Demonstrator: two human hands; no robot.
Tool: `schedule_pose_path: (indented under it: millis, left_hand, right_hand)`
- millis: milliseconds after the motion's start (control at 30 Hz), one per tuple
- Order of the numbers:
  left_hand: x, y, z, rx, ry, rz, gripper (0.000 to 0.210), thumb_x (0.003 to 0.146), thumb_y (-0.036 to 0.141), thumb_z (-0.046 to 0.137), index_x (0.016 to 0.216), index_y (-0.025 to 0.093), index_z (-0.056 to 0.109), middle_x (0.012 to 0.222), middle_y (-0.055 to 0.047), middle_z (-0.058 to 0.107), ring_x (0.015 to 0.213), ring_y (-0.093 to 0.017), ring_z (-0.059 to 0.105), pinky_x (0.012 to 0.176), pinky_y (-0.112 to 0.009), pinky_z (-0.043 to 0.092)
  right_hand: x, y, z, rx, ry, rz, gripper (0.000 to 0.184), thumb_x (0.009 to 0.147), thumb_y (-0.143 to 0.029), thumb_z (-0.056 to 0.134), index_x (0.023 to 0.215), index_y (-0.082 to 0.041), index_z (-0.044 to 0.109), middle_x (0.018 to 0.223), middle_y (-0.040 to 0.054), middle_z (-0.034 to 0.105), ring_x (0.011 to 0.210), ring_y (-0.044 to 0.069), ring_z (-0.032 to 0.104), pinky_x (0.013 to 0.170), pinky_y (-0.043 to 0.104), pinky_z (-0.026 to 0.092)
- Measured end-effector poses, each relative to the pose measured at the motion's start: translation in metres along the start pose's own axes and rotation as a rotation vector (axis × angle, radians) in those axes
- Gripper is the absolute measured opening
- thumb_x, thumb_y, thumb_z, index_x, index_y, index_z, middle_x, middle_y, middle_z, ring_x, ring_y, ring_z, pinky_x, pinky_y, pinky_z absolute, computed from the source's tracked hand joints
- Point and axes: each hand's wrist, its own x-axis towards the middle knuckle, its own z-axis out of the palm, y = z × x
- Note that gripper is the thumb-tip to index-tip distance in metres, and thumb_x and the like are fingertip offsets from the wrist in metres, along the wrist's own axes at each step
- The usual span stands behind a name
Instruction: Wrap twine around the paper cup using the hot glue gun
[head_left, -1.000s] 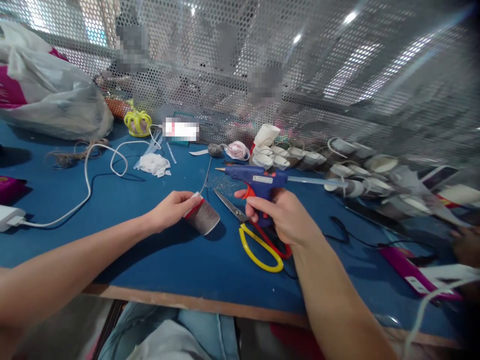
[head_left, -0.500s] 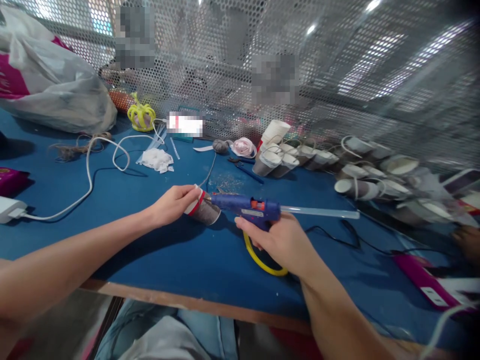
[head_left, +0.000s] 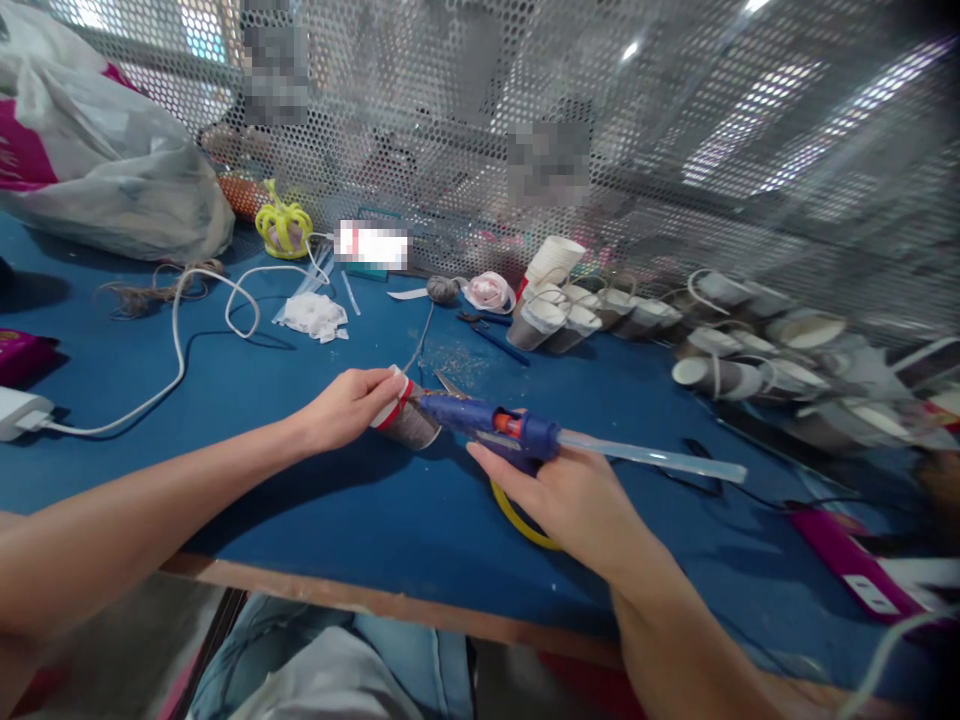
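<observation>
My left hand (head_left: 356, 405) is closed on a paper cup (head_left: 411, 424) tilted on its side just above the table; the cup is partly wrapped in grey yarn, with a red and white band showing. In my right hand (head_left: 574, 500) is a blue glue gun (head_left: 480, 415), a clear glue stick (head_left: 660, 455) jutting from its back end. The gun's nozzle meets the cup's side; whether it touches cannot be made out. Grey yarn runs from the cup back to a small yarn ball (head_left: 442, 290). Scissors (head_left: 448, 383) lie partly hidden behind the gun.
Several wrapped cups with handles (head_left: 544, 315) stand at the back right. A yellow ring (head_left: 525, 525) lies under my right hand. A white cable (head_left: 178, 345) crosses the left side, near white scraps (head_left: 313, 317) and a plastic bag (head_left: 127, 170). Perforated metal (head_left: 450, 130) rises behind.
The glue gun has tilted, its rear end and glue stick dropping and the stick reaching farther right. My left hand and the cup stay nearly in place.
</observation>
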Motion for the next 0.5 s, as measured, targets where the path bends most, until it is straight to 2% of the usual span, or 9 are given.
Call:
schedule_pose_path:
  millis: [233,500]
  left_hand:
    - [-0.0002,0.0004,0.0002,-0.021,-0.005,0.013,0.043,0.08,0.044,0.037,0.089,0.009,0.061,0.074,-0.003,0.062,0.066,-0.014,0.051,0.065,-0.024,0.041]
    - [-0.0003,0.0007,0.0004,0.004,-0.007,0.01,0.046,0.079,0.045,0.036,0.09,0.009,0.061,0.076,-0.004,0.062,0.067,-0.014,0.051,0.064,-0.024,0.04]
  right_hand:
    - [-0.0003,-0.0014,-0.0028,-0.035,-0.012,-0.064,0.017,0.074,-0.034,0.049,0.073,-0.022,0.061,0.063,0.0068,0.06,0.064,0.022,0.059,0.058,0.032,0.045]
    - [-0.0025,0.0008,-0.001,-0.11,0.113,-0.207,0.018,0.078,-0.027,0.046,0.072,-0.019,0.061,0.06,0.0043,0.06,0.057,0.017,0.059,0.05,0.026,0.045]
